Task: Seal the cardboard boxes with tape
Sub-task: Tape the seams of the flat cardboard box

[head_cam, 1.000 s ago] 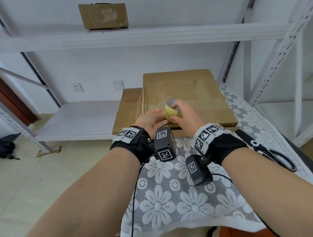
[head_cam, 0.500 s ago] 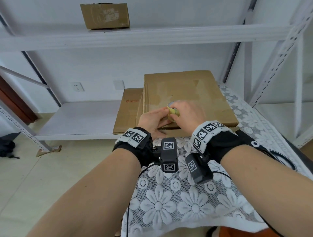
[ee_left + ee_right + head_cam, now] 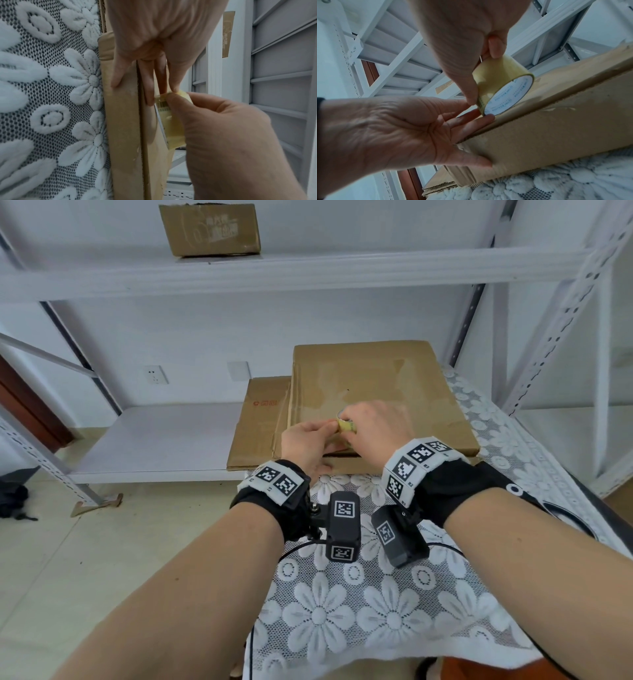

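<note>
A flat brown cardboard box [image 3: 370, 392] lies on the lace-covered table [image 3: 376, 618]. My right hand [image 3: 375, 426] grips a yellowish clear tape roll [image 3: 346, 425] and sets it on the box's near left edge. In the right wrist view the thumb and fingers of my right hand [image 3: 469, 67] clasp the tape roll [image 3: 503, 86] on the box [image 3: 556, 128]. My left hand [image 3: 306, 440] lies beside it with fingers straight. Its thumb rests on the box's front face and its fingertips [image 3: 175, 88] touch the tape roll [image 3: 173, 121] from the top of the box edge [image 3: 125, 121].
A second flattened carton [image 3: 260, 422] sticks out under the box to the left. Black scissors [image 3: 565, 513] lie on the cloth at the right, partly behind my right forearm. A small carton [image 3: 210, 229] stands on the upper white shelf [image 3: 308, 268]. Rack uprights rise at the right.
Both hands have come down with the tape roll from above the box onto its near edge. My left fingers now lie flat against that edge.
</note>
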Available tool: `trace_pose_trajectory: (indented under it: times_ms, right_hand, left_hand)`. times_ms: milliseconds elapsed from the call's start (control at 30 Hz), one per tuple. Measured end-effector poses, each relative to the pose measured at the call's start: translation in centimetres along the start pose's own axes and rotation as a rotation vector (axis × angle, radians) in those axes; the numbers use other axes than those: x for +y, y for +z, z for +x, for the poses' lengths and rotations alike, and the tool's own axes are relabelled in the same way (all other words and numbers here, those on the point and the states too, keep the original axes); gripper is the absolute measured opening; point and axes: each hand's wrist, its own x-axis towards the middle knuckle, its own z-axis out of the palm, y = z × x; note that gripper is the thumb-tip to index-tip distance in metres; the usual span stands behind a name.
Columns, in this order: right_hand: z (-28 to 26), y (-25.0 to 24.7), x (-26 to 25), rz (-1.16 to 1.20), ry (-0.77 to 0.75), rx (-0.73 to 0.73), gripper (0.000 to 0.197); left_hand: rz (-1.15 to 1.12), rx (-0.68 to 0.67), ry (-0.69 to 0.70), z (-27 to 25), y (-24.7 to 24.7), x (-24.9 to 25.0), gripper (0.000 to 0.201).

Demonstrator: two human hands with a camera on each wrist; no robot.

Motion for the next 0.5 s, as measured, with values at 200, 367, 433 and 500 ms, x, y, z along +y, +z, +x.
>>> trace_pose_trajectory:
  times_ms: [200, 367, 433, 500]
  right_hand:
    - [0.0, 0.1, 0.0, 0.012, -0.014, -0.001, 0.015]
    - [0.0, 0.1, 0.7, 0.121, -0.087, 0.015, 0.026]
    - [-0.2, 0.2, 1.0, 0.083, -0.065, 0.08, 0.031]
    - [-0.4, 0.2, 1.3, 0.044, -0.037, 0.076, 0.025]
  left_hand:
    - [0.129, -0.004, 0.037, 0.3, 0.0, -0.1, 0.01]
    - [0.099, -0.067, -0.021, 0.7, -0.2, 0.4, 0.013]
    - [0.083, -0.095, -0.039, 0.9, -0.4, 0.5, 0.013]
    - [0.075, -0.117, -0.053, 0.9, -0.5, 0.4, 0.013]
